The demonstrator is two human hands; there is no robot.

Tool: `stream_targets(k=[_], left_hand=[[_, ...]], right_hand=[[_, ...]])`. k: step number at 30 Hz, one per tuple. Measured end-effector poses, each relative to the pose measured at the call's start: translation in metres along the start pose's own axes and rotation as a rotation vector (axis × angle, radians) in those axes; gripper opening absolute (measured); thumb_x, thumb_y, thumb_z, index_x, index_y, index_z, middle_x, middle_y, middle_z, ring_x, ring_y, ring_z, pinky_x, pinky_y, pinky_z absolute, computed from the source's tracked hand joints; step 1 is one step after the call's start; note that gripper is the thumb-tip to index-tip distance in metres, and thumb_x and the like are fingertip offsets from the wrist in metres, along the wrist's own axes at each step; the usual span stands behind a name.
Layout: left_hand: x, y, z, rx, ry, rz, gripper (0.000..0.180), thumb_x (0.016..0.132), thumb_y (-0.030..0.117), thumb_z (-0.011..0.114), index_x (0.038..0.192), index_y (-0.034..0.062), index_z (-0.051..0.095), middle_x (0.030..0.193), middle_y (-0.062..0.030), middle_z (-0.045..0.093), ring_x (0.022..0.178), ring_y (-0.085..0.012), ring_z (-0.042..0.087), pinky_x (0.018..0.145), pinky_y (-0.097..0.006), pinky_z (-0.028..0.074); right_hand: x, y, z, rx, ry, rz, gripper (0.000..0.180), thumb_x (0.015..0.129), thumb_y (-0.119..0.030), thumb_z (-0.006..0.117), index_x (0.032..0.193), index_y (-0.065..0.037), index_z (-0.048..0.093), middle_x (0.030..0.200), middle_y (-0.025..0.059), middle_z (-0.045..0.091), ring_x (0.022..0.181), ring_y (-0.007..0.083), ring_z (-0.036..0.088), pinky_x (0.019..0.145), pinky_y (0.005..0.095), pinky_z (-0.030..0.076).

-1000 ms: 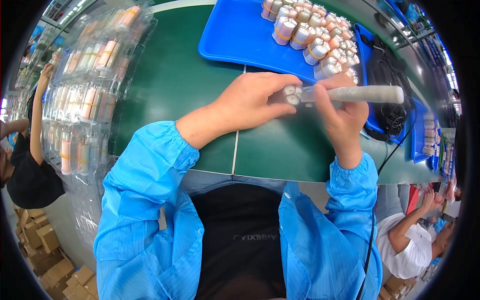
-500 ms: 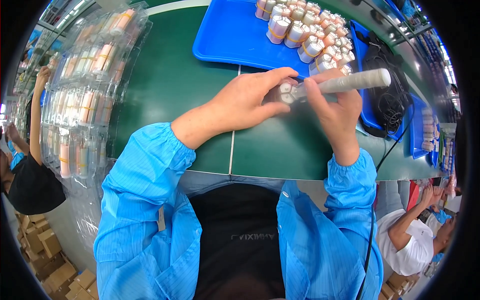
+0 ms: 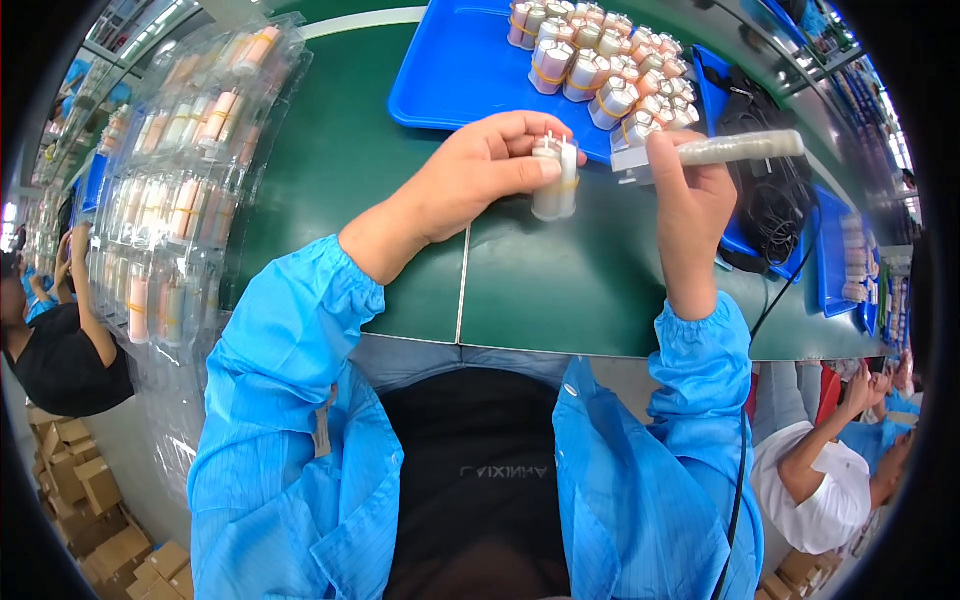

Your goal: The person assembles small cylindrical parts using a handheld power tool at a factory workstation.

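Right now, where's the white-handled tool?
Head view, upper half, right of centre: the white-handled tool is in the right hand, just below the banded cylinder bundles in the blue tray.

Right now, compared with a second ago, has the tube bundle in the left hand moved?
Yes: the tube bundle in the left hand has moved slightly left, closer to the pale table seam, and turned so its side shows.

off-white handle (image 3: 745, 148), blue tray (image 3: 470, 70), green tabletop (image 3: 560, 290)
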State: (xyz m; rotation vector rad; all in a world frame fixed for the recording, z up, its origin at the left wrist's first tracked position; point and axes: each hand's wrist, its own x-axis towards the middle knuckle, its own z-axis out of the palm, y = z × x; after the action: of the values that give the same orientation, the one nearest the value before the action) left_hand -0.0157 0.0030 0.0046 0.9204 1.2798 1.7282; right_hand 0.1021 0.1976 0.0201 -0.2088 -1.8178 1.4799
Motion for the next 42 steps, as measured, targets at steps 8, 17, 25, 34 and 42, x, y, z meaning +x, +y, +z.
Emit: stream_targets(k=[8,17,25,34,42], left_hand=[[-0.001,0.003,0.003,-0.148,0.038,-0.074,0.044,0.096,0.018,0.064,0.137,0.0073,0.050,0.131,-0.0128,0.059,0.119,-0.0243,0.060,0.097,-0.041,0.054],[-0.001,-0.003,0.007,0.107,-0.032,0.062,0.052,0.093,0.007,0.057,0.143,0.0016,0.045,0.132,-0.0122,0.057,0.121,-0.0211,0.057,0.099,-0.035,0.052],[0.001,0.005,0.006,-0.354,0.007,-0.093,0.049,0.102,0.019,0.054,0.144,-0.0015,0.040,0.132,-0.0227,0.058,0.119,-0.0326,0.062,0.091,-0.047,0.059],[-0.001,0.007,-0.001,-0.497,-0.018,-0.090,0.053,0.101,0.026,0.054,0.144,-0.0017,0.041,0.128,-0.0191,0.060,0.118,-0.0318,0.063,0.085,-0.041,0.060],[-0.003,0.008,0.001,-0.461,0.016,-0.066,0.055,0.103,0.033,0.052,0.144,-0.0019,0.043,0.124,-0.0184,0.062,0.117,-0.0316,0.063,0.080,-0.038,0.059]], right_hand=[[-0.007,-0.004,0.004,0.019,-0.083,0.039,0.015,0.091,-0.011,0.076,0.098,0.000,0.068,0.086,0.0006,0.066,0.074,0.0051,0.058,0.066,0.0200,0.046],[-0.008,-0.006,0.005,0.034,-0.090,-0.014,0.013,0.090,-0.009,0.076,0.096,-0.001,0.068,0.084,0.0001,0.066,0.073,0.0047,0.058,0.065,0.0197,0.046],[-0.006,-0.007,0.001,-0.026,-0.041,0.012,0.014,0.091,-0.011,0.076,0.097,-0.001,0.068,0.084,-0.0006,0.066,0.072,0.0036,0.056,0.064,0.0189,0.044],[-0.007,-0.006,0.002,-0.040,-0.036,0.003,0.015,0.091,-0.011,0.076,0.098,-0.001,0.067,0.085,0.0001,0.066,0.072,0.0038,0.057,0.063,0.0189,0.044],[-0.007,-0.006,0.000,-0.023,-0.040,-0.019,0.015,0.091,-0.011,0.076,0.097,-0.001,0.067,0.086,0.0003,0.067,0.073,0.0041,0.058,0.064,0.0192,0.045]])
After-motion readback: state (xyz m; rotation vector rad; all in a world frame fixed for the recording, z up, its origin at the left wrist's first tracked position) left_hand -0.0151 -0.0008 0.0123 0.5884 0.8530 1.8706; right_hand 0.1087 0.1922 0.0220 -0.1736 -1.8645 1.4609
